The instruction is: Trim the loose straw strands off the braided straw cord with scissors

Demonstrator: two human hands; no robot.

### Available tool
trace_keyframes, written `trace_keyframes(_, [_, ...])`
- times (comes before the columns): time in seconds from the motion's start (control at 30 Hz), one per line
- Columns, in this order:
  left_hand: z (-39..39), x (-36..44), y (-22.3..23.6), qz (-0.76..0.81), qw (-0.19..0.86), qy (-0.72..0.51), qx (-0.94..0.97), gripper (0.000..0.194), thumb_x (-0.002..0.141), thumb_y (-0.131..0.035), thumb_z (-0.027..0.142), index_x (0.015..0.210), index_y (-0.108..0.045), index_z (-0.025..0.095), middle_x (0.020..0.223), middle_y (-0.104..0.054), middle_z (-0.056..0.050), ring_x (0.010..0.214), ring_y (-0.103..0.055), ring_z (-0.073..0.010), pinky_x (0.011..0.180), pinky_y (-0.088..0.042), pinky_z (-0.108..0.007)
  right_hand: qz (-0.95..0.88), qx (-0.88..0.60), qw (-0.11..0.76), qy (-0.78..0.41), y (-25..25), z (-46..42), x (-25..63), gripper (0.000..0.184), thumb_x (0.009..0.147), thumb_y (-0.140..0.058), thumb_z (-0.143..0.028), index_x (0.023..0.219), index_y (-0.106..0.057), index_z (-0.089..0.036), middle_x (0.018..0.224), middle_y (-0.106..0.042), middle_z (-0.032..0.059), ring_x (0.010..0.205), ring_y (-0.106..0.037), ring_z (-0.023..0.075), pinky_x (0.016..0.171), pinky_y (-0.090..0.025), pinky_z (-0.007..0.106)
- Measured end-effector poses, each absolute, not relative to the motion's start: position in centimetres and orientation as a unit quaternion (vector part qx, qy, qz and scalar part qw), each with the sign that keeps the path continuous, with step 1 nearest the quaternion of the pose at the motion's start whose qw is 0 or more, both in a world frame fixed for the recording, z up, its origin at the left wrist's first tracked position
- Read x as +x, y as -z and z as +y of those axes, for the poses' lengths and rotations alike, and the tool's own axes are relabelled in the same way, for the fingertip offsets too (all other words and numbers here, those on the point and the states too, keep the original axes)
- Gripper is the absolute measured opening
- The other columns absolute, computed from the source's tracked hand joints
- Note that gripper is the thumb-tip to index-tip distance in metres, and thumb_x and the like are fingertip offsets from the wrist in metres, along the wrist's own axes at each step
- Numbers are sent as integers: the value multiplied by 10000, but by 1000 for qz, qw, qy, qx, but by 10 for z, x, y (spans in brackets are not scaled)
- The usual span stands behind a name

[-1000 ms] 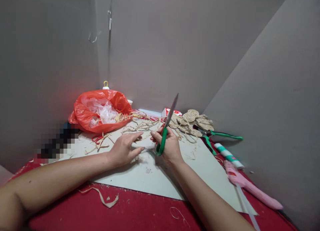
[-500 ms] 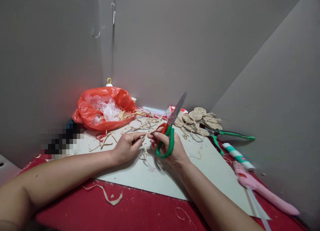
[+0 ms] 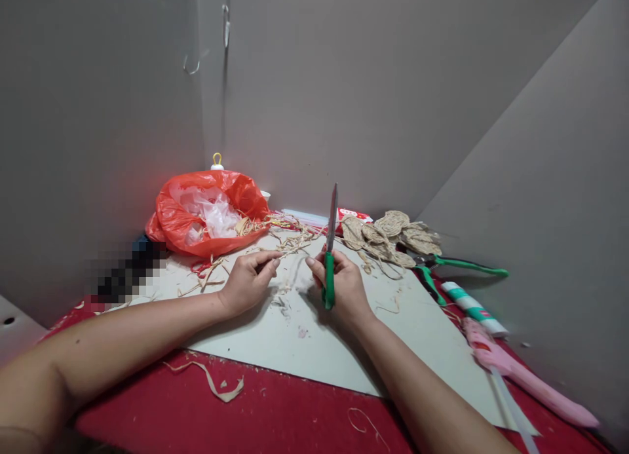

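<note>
My right hand grips green-handled scissors with the blades shut and pointing up and away. My left hand rests on the pale board just left of it, fingers curled and pinched on a thin straw-coloured fibre strand that runs between the two hands. Loose fibre scraps lie on the board under the hands.
A red plastic bag with white plastic inside sits at the back left. Coiled fibre discs lie at the back right, with green-handled pliers, a striped tube and a pink tool along the right. Grey partition walls close in all round.
The scissors turned from tilted right to nearly upright and edge-on. My hands drew slightly apart, and the left hand's fingers curled in on the strand.
</note>
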State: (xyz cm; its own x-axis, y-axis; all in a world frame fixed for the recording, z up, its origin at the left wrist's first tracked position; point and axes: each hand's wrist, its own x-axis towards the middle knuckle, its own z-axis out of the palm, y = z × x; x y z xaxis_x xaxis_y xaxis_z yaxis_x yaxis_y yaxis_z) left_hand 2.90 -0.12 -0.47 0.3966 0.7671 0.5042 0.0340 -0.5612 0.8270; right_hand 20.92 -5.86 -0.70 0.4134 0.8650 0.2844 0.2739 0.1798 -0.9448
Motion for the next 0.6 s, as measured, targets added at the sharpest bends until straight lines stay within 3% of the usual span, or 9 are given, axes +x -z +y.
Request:
trace_keyframes(0.17, [3, 30, 3, 281, 430, -463, 722, 272, 821, -549, 285, 1002, -676, 126, 646, -597, -2, 632, -548, -117, 653, -446, -252, -535, -620, 547, -176, 12, -57, 221, 369, 722, -644, -516, 668, -430, -221, 534, -362, -72, 490, -324, 89, 453, -280, 225])
trace_keyframes(0.6, [7, 31, -1, 259, 536, -428, 680, 226, 835, -537, 358, 738, -599, 163, 578, -550, 28, 490, -389, -68, 496, -336, -197, -618, -637, 451, -93, 7, -61, 214, 391, 750, -582, -533, 639, -357, -234, 585, -366, -59, 562, -338, 115, 548, -308, 253])
